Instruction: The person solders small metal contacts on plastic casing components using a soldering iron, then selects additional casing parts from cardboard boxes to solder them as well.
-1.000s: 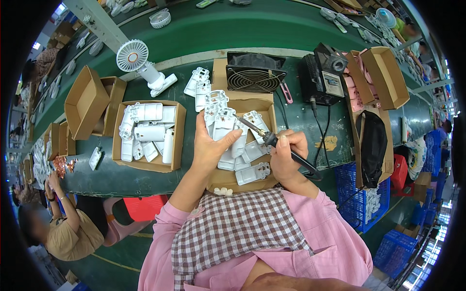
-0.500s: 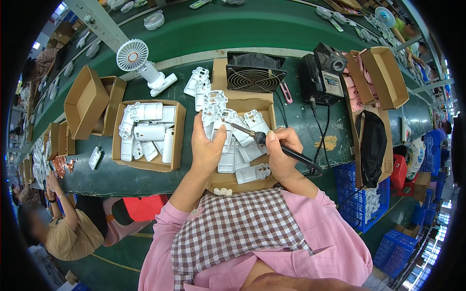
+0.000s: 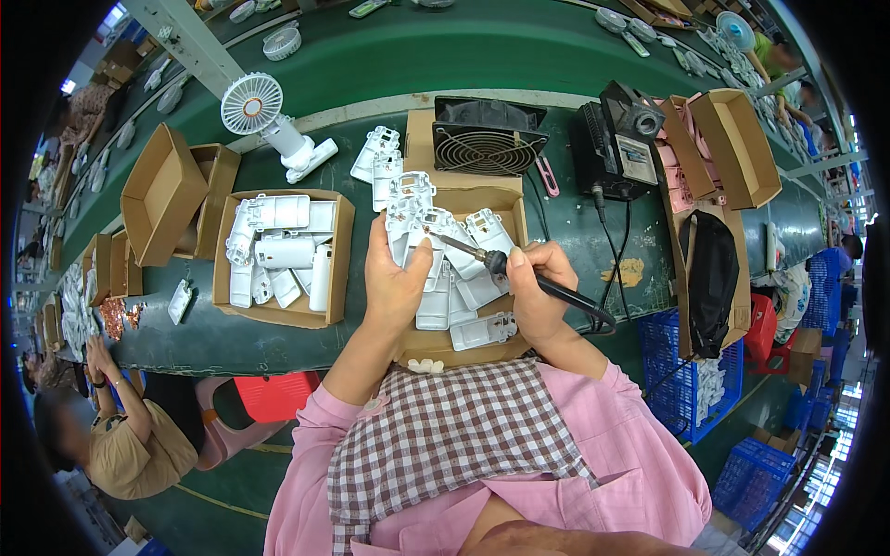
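Right now I'm watching the left hand [image 3: 394, 283] gripping a white plastic housing [image 3: 414, 222], fingers curled round its back and the thumb pressing on its front, holding it upright over the middle cardboard box [image 3: 505, 199]. The right hand [image 3: 536, 296] is pinching a soldering iron [image 3: 519, 273] like a pen, fingers pressed together on the dark handle, its metal tip touching the housing just beside the left thumb. More white housings [image 3: 468, 287] are lying heaped in that box under both hands, crowding the space below the work. The iron's black cable [image 3: 607, 320] is looping away to the right, close to the right wrist. Beyond the box, a black fan [image 3: 487, 139] is sitting flat, and a dark soldering station [image 3: 619, 144] is standing just beside it. To the left, a second box of white parts [image 3: 283, 255] is resting on the green bench [image 3: 556, 56], well apart from the hands, with a small white desk fan [image 3: 264, 116] behind it. Open brown cartons [image 3: 732, 139] are standing at the right, and a black bag [image 3: 712, 278] is hanging off the bench edge. Another person [image 3: 120, 435] is sitting lower left.
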The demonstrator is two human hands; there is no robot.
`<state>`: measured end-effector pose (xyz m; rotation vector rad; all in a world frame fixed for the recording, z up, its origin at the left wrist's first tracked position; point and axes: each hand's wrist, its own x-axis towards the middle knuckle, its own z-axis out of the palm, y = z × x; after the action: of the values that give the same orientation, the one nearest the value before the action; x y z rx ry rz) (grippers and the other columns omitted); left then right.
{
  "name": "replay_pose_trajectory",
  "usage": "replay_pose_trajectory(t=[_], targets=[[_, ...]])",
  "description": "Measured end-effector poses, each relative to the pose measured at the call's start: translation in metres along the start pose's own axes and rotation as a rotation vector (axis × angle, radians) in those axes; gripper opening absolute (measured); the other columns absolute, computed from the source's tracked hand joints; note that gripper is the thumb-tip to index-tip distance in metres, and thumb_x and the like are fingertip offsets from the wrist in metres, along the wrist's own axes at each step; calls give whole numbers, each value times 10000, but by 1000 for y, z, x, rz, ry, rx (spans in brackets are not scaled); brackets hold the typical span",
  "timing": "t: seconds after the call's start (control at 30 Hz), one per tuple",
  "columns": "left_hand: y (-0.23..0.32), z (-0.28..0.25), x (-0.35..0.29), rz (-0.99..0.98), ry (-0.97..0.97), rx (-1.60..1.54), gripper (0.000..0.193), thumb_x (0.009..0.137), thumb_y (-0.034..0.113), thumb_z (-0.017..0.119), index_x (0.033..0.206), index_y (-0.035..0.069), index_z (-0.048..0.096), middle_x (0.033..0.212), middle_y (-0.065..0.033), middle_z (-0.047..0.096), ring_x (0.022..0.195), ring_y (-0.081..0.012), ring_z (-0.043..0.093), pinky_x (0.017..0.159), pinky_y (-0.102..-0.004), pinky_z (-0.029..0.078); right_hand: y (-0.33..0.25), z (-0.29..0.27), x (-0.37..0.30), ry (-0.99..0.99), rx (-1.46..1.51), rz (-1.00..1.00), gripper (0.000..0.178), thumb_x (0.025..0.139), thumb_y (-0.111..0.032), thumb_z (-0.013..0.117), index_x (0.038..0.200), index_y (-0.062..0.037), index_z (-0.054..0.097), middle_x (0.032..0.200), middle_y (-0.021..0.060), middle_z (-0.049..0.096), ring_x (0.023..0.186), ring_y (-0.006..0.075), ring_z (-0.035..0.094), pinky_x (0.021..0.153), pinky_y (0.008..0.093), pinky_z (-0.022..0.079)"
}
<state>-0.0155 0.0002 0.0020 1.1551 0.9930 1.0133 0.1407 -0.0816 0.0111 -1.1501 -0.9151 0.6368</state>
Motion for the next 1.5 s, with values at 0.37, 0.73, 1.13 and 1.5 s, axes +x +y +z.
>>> replay_pose_trajectory(t=[0.37, 0.73, 1.13, 1.5], targets=[[1, 1, -2, 62, -6, 98, 447, 799, 41, 601, 1218, -17, 458, 1064, -87, 591, 962, -137, 561, 849, -278, 448, 2, 0, -2, 45, 52, 4, 151, 860, -19, 603, 761, -24, 488, 704, 25, 553, 609, 47, 469, 556, 201, 389], [-1, 0, -2, 54, -19, 102, 430, 800, 44, 601, 1203, -19, 467, 1055, -87, 596, 954, -135, 567, 841, -276, 453, 1, 2, -2, 28, 94, 40, 159, 862, -23, 604, 758, -28, 483, 697, 23, 552, 616, 42, 476, 560, 200, 392], [10, 4, 0, -96, -123, -285, 361, 935, 175, 499, 1245, 1, 436, 1136, -81, 545, 1009, -125, 520, 873, -254, 420, 2, -2, -4, 66, 162, -72, 180, 894, -119, 558, 795, -63, 418, 653, 35, 481, 500, 69, 413, 447, 215, 342], [-11, 1, -3, 111, 10, 303, 273, 933, 177, 481, 1143, 4, 471, 936, -168, 617, 824, -245, 609, 735, -355, 471, 2, 1, -3, -15, 49, -63, 178, 860, -54, 618, 765, -40, 469, 652, 12, 528, 571, 45, 419, 512, 220, 351]])
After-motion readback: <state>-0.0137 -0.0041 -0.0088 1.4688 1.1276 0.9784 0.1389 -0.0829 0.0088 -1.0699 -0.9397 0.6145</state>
